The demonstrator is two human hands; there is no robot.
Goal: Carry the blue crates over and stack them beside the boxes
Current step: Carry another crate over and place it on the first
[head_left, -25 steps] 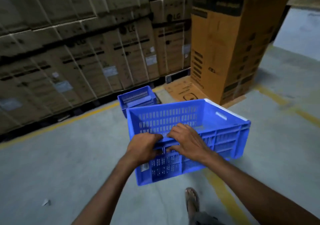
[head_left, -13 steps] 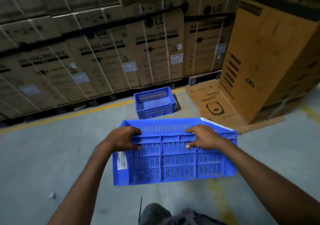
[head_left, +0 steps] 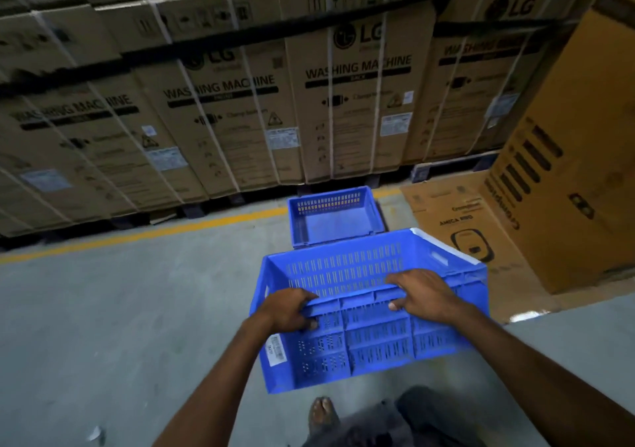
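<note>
Near crate [head_left: 378, 343], centre frame: solid blue, walls patterned with rows of vertical slots; white sticker [head_left: 276, 350] at lower left of its front wall, white strip [head_left: 446, 247] along its upper right rim. Far crate [head_left: 336, 226] above it: same blue, same slot pattern. Stacked boxes [head_left: 357, 102] across the top: brown cardboard, black print, white straps, pale labels. Tall box [head_left: 567, 171] at right: orange-tan, black bars. Flat cardboard [head_left: 457, 219] beside it: tan, black print. Floor [head_left: 120, 309]: grey, one yellow line [head_left: 165, 231].

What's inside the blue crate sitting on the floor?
Nothing visible: the floor crate shows a bare blue bottom. Its near edge is covered by the carried crate, so that strip cannot be checked.
</note>
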